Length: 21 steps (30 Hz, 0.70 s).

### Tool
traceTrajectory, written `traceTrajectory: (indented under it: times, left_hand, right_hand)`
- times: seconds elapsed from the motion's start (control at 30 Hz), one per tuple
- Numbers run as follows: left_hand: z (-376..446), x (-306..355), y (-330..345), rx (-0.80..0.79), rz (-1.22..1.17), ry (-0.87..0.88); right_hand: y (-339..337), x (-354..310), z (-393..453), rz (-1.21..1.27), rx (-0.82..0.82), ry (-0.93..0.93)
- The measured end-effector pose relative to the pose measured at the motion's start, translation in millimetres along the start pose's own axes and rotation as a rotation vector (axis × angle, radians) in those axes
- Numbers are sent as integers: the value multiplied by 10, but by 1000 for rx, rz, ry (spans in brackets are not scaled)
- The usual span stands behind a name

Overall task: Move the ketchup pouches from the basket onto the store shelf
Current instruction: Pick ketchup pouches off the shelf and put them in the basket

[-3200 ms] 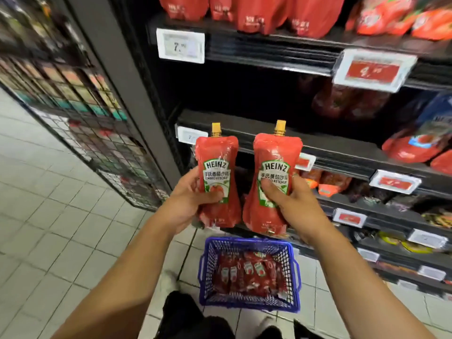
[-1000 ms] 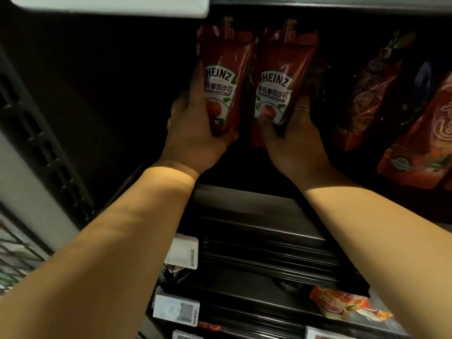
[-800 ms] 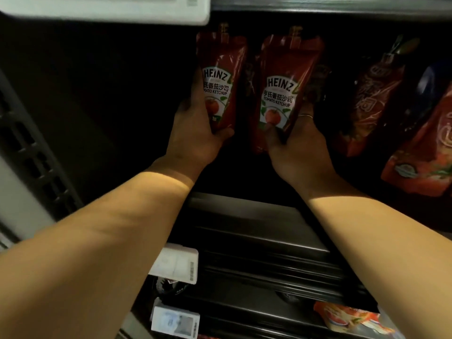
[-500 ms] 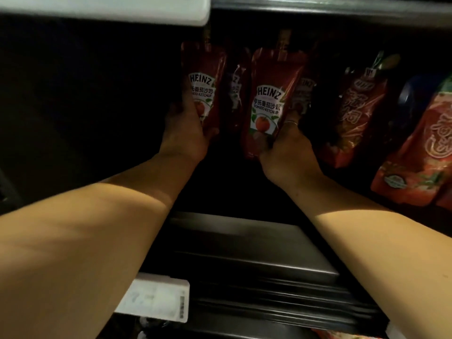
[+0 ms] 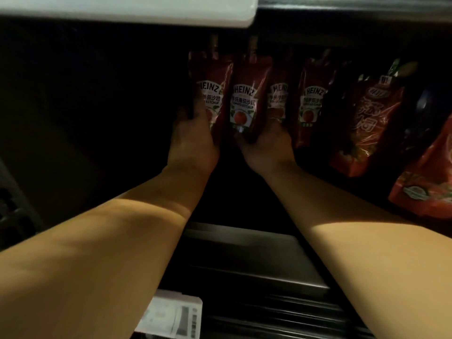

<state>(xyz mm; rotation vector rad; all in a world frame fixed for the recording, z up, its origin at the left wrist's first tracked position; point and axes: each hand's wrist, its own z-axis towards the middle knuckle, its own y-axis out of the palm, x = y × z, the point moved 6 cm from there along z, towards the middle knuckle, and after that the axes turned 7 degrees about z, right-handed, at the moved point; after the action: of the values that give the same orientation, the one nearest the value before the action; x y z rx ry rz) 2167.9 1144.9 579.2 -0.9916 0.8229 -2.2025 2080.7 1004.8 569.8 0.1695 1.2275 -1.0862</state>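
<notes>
Since half a second ago, we have pushed both pouches deeper into the dark shelf bay, level with stock already standing there. Nearest: shelf lip (image 5: 256, 260), price tag (image 5: 171, 316). Next: our left hand (image 5: 193, 143), fingers wrapped round the left ketchup pouch (image 5: 212, 94); our right hand (image 5: 266, 148), fingers curled round the right ketchup pouch (image 5: 247, 101). Beyond: two shelved Heinz pouches (image 5: 310, 104), other sauce packs (image 5: 371, 118). Judgement: placement nearly done; release comes next. Basket out of view.
</notes>
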Motion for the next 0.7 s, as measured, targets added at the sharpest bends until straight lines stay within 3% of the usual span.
traceTrajectory:
  times: [0.17, 0.33, 0.47, 0.6, 0.7]
  left_hand:
    - [21, 43, 25, -41, 124, -3]
    - [-25, 43, -25, -10, 94, 5]
    - [-121, 65, -118, 94, 117, 43]
    - [-73, 44, -50, 14, 127, 38]
    - [-23, 47, -31, -8, 125, 22]
  right_hand:
    - [6, -11, 44, -44, -15, -21]
    - [-32, 10, 14, -12, 10, -18]
    - [-161, -221, -110, -139, 128, -299]
    - [54, -155, -79, -208, -72, -277]
    - [66, -103, 15, -137, -46, -242]
